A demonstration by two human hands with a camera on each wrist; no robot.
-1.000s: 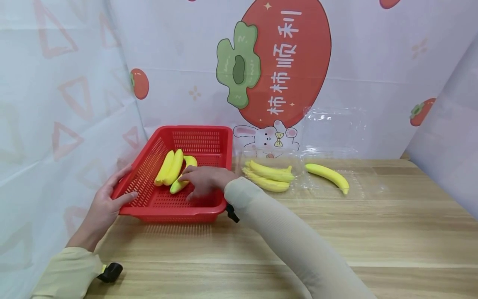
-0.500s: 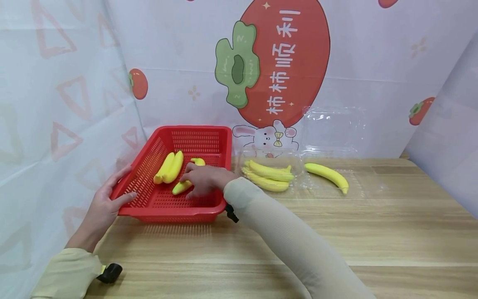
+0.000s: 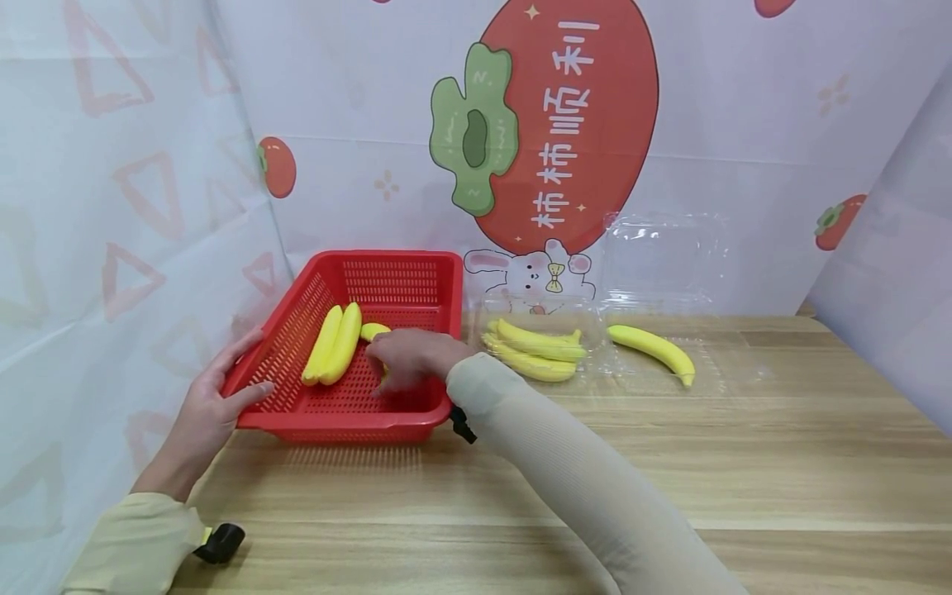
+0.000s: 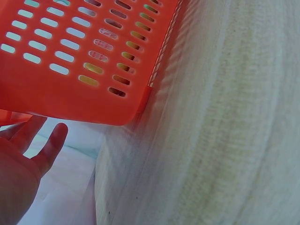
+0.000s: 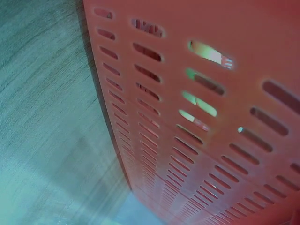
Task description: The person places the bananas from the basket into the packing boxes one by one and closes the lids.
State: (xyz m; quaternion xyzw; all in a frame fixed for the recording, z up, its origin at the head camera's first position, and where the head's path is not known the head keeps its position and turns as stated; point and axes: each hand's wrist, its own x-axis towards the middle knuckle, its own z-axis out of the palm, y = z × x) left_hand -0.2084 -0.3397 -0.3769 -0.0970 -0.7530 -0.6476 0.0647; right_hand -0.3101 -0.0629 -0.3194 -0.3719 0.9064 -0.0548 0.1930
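In the head view a red slotted basket (image 3: 327, 420) stands at the left of the table. My left hand (image 3: 211, 413) grips its left rim, thumb over the edge; the left wrist view shows this hand (image 4: 23, 164) below the basket's side. Two yellow bananas (image 3: 332, 345) lie side by side within the basket. My right hand (image 3: 416, 357) reaches inside over a third banana (image 3: 375, 330), mostly hidden by the hand; its fingers are bent around it, though the contact is partly covered. The right wrist view shows only the basket's slotted wall (image 5: 154, 103) beside the table.
Right of the basket, a clear plastic box (image 3: 483, 310) holds several bananas (image 3: 539, 351). Beside it an open clear box (image 3: 665, 223) holds one banana (image 3: 654, 351). A printed cloth (image 3: 357, 190) hangs behind the wooden table (image 3: 565, 463) and at both sides.
The banana under my right hand has shifted and turned, its lower end now out of sight. The pair on the left has moved slightly down and left. My left hand stays put.
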